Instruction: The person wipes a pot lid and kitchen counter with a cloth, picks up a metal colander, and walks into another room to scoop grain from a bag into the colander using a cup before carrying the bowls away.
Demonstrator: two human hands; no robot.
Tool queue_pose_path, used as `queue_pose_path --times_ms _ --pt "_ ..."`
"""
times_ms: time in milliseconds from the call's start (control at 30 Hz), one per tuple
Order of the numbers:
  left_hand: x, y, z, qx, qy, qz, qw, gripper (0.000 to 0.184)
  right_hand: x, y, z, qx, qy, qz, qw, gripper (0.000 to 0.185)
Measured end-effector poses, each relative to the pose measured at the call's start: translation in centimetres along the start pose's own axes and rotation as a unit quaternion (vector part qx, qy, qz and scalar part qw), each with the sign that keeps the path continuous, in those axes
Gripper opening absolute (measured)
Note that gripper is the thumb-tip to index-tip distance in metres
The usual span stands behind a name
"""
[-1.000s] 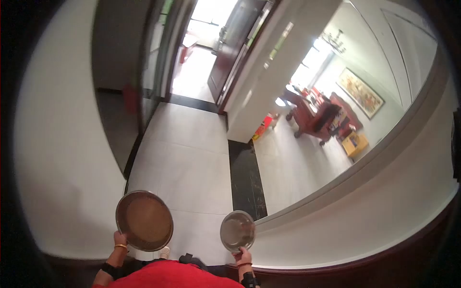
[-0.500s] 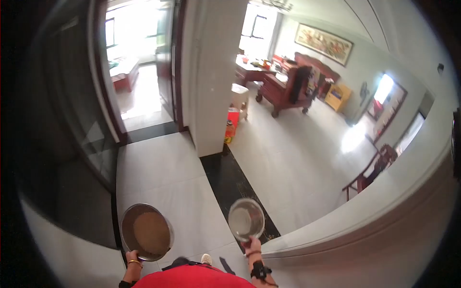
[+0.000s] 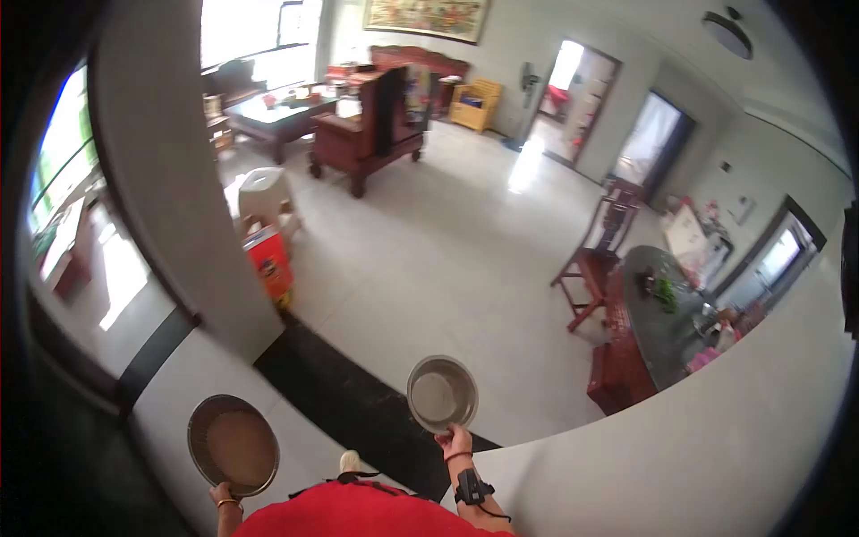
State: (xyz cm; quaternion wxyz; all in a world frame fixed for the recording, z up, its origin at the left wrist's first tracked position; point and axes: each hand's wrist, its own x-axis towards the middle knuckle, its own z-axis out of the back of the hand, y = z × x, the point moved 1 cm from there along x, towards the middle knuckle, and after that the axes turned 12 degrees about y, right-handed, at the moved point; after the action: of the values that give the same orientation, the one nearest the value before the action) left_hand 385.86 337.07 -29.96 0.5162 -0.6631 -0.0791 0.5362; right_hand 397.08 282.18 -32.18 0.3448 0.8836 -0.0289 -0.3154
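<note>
A wide metal bowl [image 3: 234,446] with a brown layer inside hangs at the lower left, its near rim gripped by my left hand [image 3: 222,493]. What the brown layer is, I cannot tell. My right hand [image 3: 455,442] is closed on the near rim of a smaller steel bowl [image 3: 442,394], whose inside looks pale grey. The two bowls are apart, held out in front of my red shirt above the floor.
A red and orange bag [image 3: 268,264] and white stool [image 3: 264,192] stand by the pillar. Right, a wooden chair [image 3: 595,264] adjoins a round table [image 3: 662,331] with green leaves. A wall edge curves along the lower right. Wooden armchair [image 3: 362,143] farther back.
The view has swung right, from the doorway and corridor to the large room. Both hands still hold their bowls, and the round table has come into view.
</note>
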Motion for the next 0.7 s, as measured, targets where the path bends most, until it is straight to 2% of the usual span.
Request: queue_pose_path --times_ms 33,133,200,300,367,433,500,600,700 --pt "2.2 -2.0 -4.2 0.026 0.048 -0.012 0.998 0.040 1.0 1.5 0.0 0.004 -0.021 0.032 0.999 0.011" --pt "11.1 -4.7 -14.7 0.063 0.240 -0.108 0.963 0.027 3.3 4.4 1.5 0.001 -0.102 0.097 0.990 0.011" --pt "9.0 -10.6 -26.7 0.010 0.283 -0.046 0.958 0.023 4.6 6.6 0.2 0.034 -0.138 0.131 0.981 0.013" --pt "10.1 -13.4 -39.3 -0.001 0.331 -0.014 0.943 0.020 8.2 8.4 0.8 0.055 -0.180 0.147 0.971 0.012" --pt "11.5 -13.7 -46.0 0.027 0.351 -0.012 0.936 0.018 12.0 10.4 1.2 0.045 -0.238 0.105 0.964 0.015" --pt "10.9 -13.5 -50.0 -0.018 0.344 -0.007 0.939 0.014 16.7 13.1 0.8 0.053 -0.237 0.128 0.962 0.015" --pt "10.7 -14.6 -55.6 -0.063 0.349 -0.016 0.935 0.009 23.3 17.2 -1.1 0.031 -0.215 0.133 0.967 0.017" --pt "14.1 -15.6 -59.8 0.005 0.287 0.019 0.958 0.009 31.3 22.7 -6.1 0.020 -0.159 0.165 0.973 0.013" --pt "12.8 -16.9 -64.3 0.040 0.264 0.023 0.963 0.010 39.3 27.6 -10.6 0.006 -0.107 0.155 0.982 0.015"
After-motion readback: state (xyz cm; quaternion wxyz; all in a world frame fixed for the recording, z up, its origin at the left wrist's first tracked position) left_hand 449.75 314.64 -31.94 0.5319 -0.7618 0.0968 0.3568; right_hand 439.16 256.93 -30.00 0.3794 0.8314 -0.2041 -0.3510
